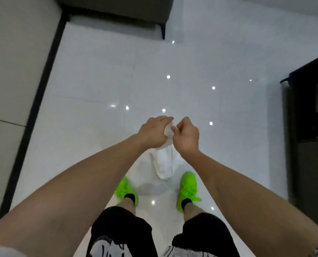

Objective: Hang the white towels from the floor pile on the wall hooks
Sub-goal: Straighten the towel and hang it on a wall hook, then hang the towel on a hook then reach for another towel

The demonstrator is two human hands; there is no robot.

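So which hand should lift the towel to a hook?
Probably right: the right hand pinches the towel at its top edge; the left hand grips lower. No hook is in view.

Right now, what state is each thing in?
Towel: held up by both hands, hanging bunched above the floor.
Left hand: grips the towel's top.
Right hand: pinches the towel's top.
Shoes: on the feet, apart, flat on the floor.

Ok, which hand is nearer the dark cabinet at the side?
Right. The right hand pinches the white towel on the side toward the dark cabinet; the left hand holds the towel's far side.
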